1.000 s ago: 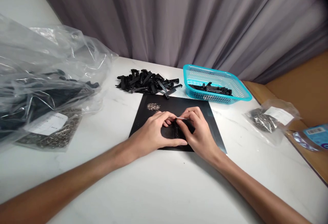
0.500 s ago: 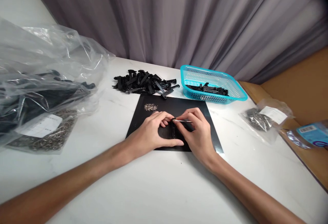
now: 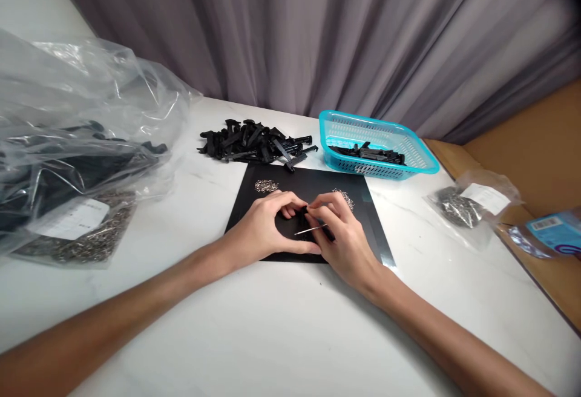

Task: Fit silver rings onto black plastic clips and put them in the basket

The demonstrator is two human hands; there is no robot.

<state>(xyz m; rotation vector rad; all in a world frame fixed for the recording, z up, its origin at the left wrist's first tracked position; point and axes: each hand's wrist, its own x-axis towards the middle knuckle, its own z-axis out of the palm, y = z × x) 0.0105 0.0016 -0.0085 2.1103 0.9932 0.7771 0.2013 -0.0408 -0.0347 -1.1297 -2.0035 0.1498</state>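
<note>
My left hand (image 3: 265, 227) rests on a black mat (image 3: 358, 227), its fingers curled round a small black plastic part (image 3: 303, 227) that stands between both hands. My right hand (image 3: 340, 233) pinches a thin metal pin (image 3: 306, 230), whose tip lies against that part. Two little heaps of small metal pieces lie on the mat, one at the far left (image 3: 265, 186) and one behind my right hand (image 3: 345, 197).
A pile of black plastic parts (image 3: 254, 141) lies beyond the mat. A turquoise basket (image 3: 408, 164) holds a few more parts. A big clear plastic bag (image 3: 77, 137) sits on the left, small bags of metal pieces (image 3: 467, 203) on the right, near a brown cardboard box (image 3: 535, 161).
My right hand has shifted down and tilted the pin, now lower against the part. The metal heap behind my right hand has come into sight. The camera has drifted slightly.
</note>
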